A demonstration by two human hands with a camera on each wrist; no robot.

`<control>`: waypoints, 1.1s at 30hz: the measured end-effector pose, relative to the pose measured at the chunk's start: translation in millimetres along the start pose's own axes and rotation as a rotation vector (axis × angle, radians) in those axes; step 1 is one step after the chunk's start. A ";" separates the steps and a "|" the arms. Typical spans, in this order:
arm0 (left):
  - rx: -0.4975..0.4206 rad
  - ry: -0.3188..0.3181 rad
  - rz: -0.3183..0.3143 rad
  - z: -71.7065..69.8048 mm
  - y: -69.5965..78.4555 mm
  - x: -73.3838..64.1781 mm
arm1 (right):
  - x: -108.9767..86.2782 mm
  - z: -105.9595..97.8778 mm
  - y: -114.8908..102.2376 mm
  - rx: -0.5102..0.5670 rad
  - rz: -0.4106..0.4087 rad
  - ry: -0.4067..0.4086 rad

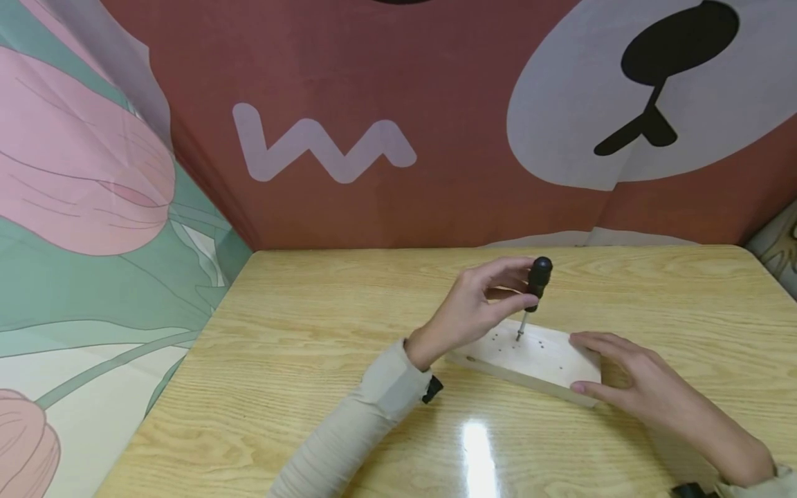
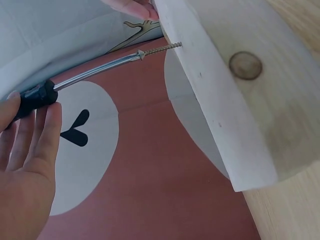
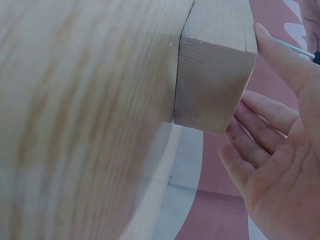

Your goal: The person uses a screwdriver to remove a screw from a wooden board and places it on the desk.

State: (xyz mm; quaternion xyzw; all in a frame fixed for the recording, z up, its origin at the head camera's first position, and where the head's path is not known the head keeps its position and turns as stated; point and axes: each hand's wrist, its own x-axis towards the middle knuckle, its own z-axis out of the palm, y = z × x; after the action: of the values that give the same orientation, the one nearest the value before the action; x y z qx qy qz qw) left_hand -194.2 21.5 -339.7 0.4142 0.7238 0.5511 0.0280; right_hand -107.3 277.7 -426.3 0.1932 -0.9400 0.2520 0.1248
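A pale wooden block (image 1: pixel 535 363) with several small holes in its top lies on the table. My left hand (image 1: pixel 476 304) holds the black handle of a screwdriver (image 1: pixel 539 275) between thumb and fingers, with the shaft pointing down at the block. At the shaft's tip stands a long screw (image 2: pixel 162 49), its point at the block's face and most of its thread exposed. My right hand (image 1: pixel 647 380) grips the block's right end, thumb on the near side and fingers on the far side. The block's end grain (image 3: pixel 215 85) shows beside the fingers in the right wrist view.
The wood-grain table (image 1: pixel 299 360) extends around the block. Behind it hangs a red-brown printed cloth (image 1: pixel 373 207), and a floral cloth (image 1: pixel 93 277) hangs on the left. A dark knot (image 2: pixel 245 65) marks the block's side.
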 end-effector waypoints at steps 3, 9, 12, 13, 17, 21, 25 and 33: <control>-0.009 0.016 0.006 1.1 -1.5 0.2 | 0.2 -0.4 -0.5 -0.003 -0.004 0.000; -0.021 0.030 0.037 2.9 -5.2 -1.2 | -0.9 0.0 0.0 0.012 -0.010 0.005; -0.037 0.016 0.052 2.9 -5.6 -1.4 | -1.6 0.4 0.3 0.037 -0.020 0.015; -0.041 0.009 0.056 2.9 -5.6 -1.4 | -1.7 0.7 0.4 0.044 -0.023 0.021; -0.053 -0.012 0.059 2.8 -5.2 -1.8 | -1.3 0.3 0.1 0.042 -0.014 0.018; -0.050 -0.008 0.061 2.8 -4.9 -1.2 | -0.2 -0.4 -0.4 0.022 -0.005 0.004; -0.032 0.002 0.055 2.8 -4.6 -0.4 | 0.5 -1.0 -0.9 0.001 0.009 -0.020; 0.014 0.036 0.027 4.0 -3.0 0.0 | 1.0 -2.4 -2.1 0.006 0.020 -0.044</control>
State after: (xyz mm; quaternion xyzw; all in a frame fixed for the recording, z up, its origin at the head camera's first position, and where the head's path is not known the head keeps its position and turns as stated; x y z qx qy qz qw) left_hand -193.9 24.4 -343.7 0.4143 0.7223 0.5537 0.0047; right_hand -106.9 276.9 -423.0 0.1898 -0.9436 0.2516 0.1013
